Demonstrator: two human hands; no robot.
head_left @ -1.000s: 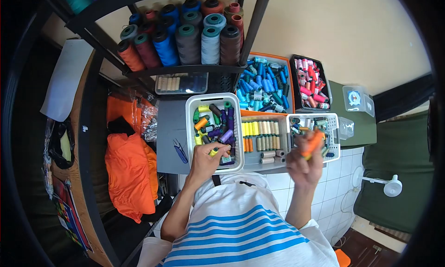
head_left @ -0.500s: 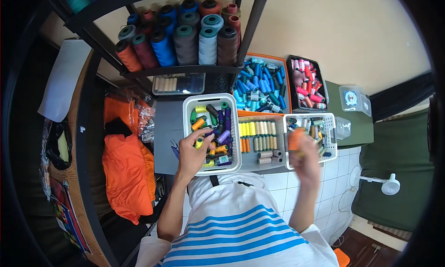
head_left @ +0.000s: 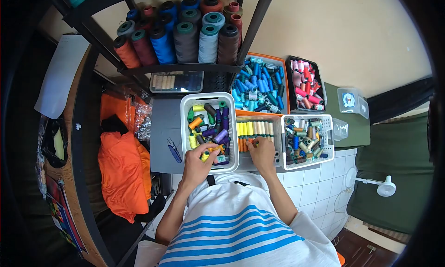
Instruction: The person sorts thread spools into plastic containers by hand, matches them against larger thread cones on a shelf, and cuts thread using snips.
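Observation:
My left hand (head_left: 197, 164) is inside a white basket (head_left: 186, 110) of mixed thread spools, its fingers curled around a yellow thread spool (head_left: 205, 156). Orange spools lie just beyond its fingertips, and purple spools (head_left: 222, 136) fill the basket's right side. Over the middle tray (head_left: 279, 132), my right hand (head_left: 262, 154) pinches an orange thread spool (head_left: 251, 140) at the end of a short orange row. Yellow spools (head_left: 244, 128) and beige spools (head_left: 265, 128) stand lined up behind it. The right hand hides part of the tray's lower rows.
Right of the tray is a white basket (head_left: 330, 148) of mixed spools. Behind are an orange box (head_left: 286, 88) of blue spools and a black box (head_left: 324, 88) of pink and red ones. Thread snips (head_left: 174, 151) lie at left. A rack (head_left: 185, 68) of large cones overhangs.
My right hand has come left from above the right basket to the middle tray with the orange spool. My left hand has shifted slightly toward me, uncovering the snips.

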